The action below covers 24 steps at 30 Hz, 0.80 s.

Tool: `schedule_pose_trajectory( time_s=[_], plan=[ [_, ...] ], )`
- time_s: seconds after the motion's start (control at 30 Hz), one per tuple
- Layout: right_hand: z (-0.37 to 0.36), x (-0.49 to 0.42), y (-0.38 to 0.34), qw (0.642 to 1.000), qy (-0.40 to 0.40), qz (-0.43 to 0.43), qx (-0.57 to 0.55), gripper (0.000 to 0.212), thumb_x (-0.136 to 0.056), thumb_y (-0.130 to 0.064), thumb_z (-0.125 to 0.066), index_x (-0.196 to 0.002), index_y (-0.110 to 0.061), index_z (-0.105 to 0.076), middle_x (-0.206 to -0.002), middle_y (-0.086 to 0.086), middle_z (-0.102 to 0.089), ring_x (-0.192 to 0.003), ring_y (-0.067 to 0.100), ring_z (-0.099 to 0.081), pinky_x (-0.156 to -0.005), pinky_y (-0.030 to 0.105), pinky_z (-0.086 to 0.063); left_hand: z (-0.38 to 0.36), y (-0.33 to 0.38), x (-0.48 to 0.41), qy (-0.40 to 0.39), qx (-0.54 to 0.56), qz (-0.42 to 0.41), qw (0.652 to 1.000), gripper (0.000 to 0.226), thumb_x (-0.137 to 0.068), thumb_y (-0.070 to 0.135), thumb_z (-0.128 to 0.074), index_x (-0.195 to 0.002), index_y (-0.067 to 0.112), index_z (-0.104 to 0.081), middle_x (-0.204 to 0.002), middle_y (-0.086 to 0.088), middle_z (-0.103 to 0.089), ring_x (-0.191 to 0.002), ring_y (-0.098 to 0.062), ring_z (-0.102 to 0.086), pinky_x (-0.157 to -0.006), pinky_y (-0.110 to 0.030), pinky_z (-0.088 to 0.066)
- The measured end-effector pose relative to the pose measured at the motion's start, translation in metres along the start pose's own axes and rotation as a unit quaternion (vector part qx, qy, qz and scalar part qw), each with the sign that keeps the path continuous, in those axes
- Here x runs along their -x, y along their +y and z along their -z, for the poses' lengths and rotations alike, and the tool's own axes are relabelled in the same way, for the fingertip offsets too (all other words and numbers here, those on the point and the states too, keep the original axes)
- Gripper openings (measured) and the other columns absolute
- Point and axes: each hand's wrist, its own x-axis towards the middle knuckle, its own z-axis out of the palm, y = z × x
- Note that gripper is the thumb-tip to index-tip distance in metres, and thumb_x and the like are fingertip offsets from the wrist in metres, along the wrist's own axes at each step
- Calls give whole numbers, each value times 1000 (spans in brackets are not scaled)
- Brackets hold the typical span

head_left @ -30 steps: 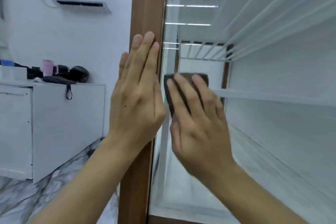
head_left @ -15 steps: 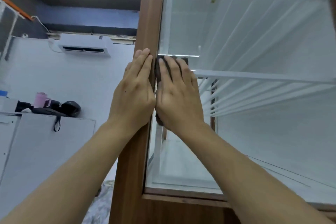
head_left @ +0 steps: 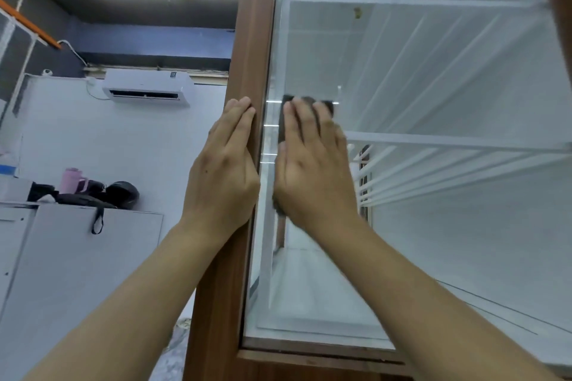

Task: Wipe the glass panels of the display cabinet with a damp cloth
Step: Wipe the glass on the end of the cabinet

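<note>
The display cabinet has a brown wooden frame post (head_left: 247,40) and a large glass panel (head_left: 433,77) with white shelves behind it. My left hand (head_left: 224,167) lies flat with straight fingers against the wooden post. My right hand (head_left: 312,164) presses a dark cloth (head_left: 283,120) flat on the glass just right of the post; its fingers are straight and blurred. Only the cloth's top and left edges show past my hand.
A white counter (head_left: 77,257) at the left carries a pink cup (head_left: 70,180), a black helmet (head_left: 125,193) and a black strap. An air conditioner (head_left: 148,87) hangs on the white wall. The cabinet's wooden bottom rail (head_left: 309,353) runs below the glass.
The view has tilted upward. My right hand and the cloth slid up and left along the glass to the post, then a little right. My left hand stayed flat on the post.
</note>
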Motion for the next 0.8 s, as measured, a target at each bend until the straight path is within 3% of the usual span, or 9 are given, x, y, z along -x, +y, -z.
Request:
schedule_pose_trajectory(
  time_s=[0.17, 0.23, 0.33, 0.4, 0.5, 0.63, 0.73, 0.8],
  plan=[
    [22, 115, 27, 978, -78, 186, 53, 62, -102, -31, -36, -160, -9, -31, -168, 6, -27, -156, 24, -20, -122, 43, -22, 0, 0, 1, -10, -1, 2, 1000, 56, -100, 11, -28, -154, 3, -41, -163, -5, -37, -154, -14, -25, -122, -12, -14],
    [30, 94, 55, 985, -69, 145, 60, 62, -102, -33, -33, -159, -10, -33, -166, 5, -31, -155, 23, -24, -120, 45, -24, -1, 0, 2, -9, -1, 3, 1000, 58, -100, 16, -25, -154, 3, -40, -164, -5, -36, -155, -15, -25, -124, -18, -17],
    [30, 3, 58, 999, -2, -15, 28, 62, -102, -32, -24, -159, -9, -30, -165, 6, -30, -153, 25, -19, -126, 44, -14, -3, -1, 3, -7, -3, -5, 1000, 63, -99, 26, -19, -155, 3, -40, -163, -6, -37, -155, -17, -25, -125, -27, -21],
    [17, -31, 30, 999, 0, -50, 14, 64, -100, -29, -24, -161, -8, -25, -167, 8, -24, -154, 27, -13, -126, 41, -3, -2, -1, 2, -4, -11, -7, 1000, 61, -100, 22, -22, -154, 3, -40, -163, -6, -37, -155, -17, -26, -124, -21, -19],
    [1, 25, -6, 998, -18, 54, 20, 61, -102, -28, -29, -160, -6, -29, -167, 9, -27, -156, 27, -16, -127, 39, -6, 0, -2, 1, -2, -10, 6, 1000, 58, -99, 14, -27, -154, 3, -42, -164, -4, -36, -154, -14, -25, -120, -9, -12],
    [29, 114, 35, 981, -81, 161, 65, 63, -102, -32, -35, -160, -9, -30, -168, 6, -26, -156, 25, -19, -123, 44, -20, -1, -2, 1, -12, -5, 2, 1000, 59, -99, 15, -26, -155, 3, -39, -164, -5, -35, -155, -15, -24, -124, -16, -15],
    [37, 55, 73, 997, -33, 49, 57, 60, -103, -30, -29, -159, -7, -33, -165, 8, -31, -153, 29, -24, -124, 43, -17, -3, -1, 2, -13, -13, -4, 1000, 63, -99, 23, -19, -155, 2, -37, -165, -9, -34, -156, -21, -23, -127, -37, -24],
    [30, -6, 61, 998, 1, -46, 42, 62, -102, -30, -24, -160, -9, -27, -167, 8, -26, -154, 27, -17, -125, 41, -8, -4, 0, 3, -13, -21, -10, 1000, 64, -98, 22, -18, -155, 0, -37, -164, -11, -34, -156, -23, -24, -126, -43, -26]
  ],
)
